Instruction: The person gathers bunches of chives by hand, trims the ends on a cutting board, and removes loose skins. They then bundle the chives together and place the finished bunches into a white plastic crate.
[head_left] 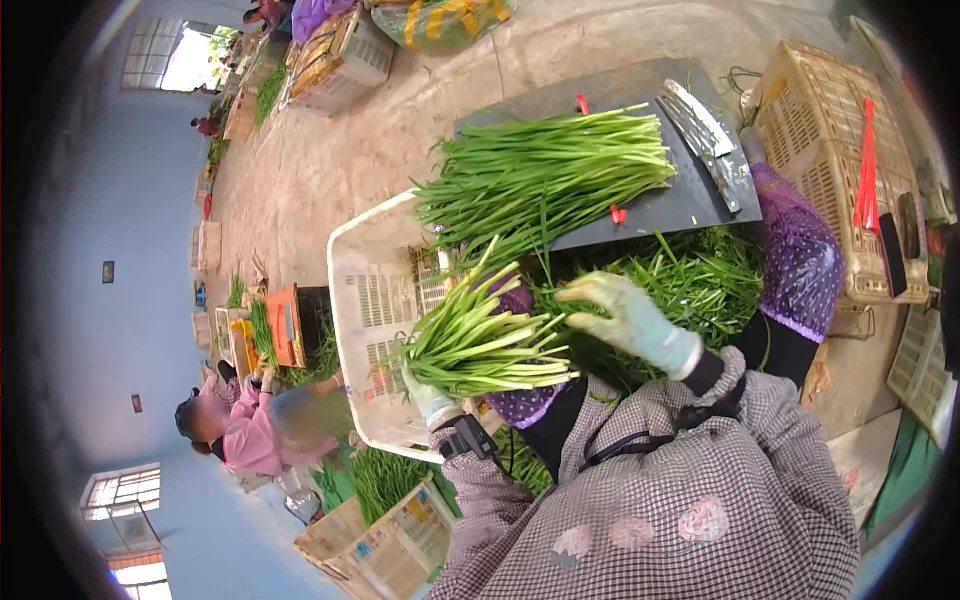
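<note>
My left hand [430,401], in a pale glove, is closed round a bunch of garlic chives [480,345], its pale cut ends pointing right. Its fingers are mostly hidden under the stalks. Just right of those ends is my right hand [630,318], gloved, fingers apart and holding nothing. A larger pile of garlic chives [550,170] lies across a dark board [640,85] in front of me. At the board's right side rests a knife [708,140]. Red ties [619,214] show beside the pile. The white plastic crate [350,240] stands left of my knees, partly behind the held bunch.
Loose green leaves [700,275] lie heaped below the board, between my knees. At right, a beige crate [800,150] carries red strips [867,170] and a dark phone-like object [891,255]. A co-worker in pink [255,430] sits at left, near a carton of greens [385,485].
</note>
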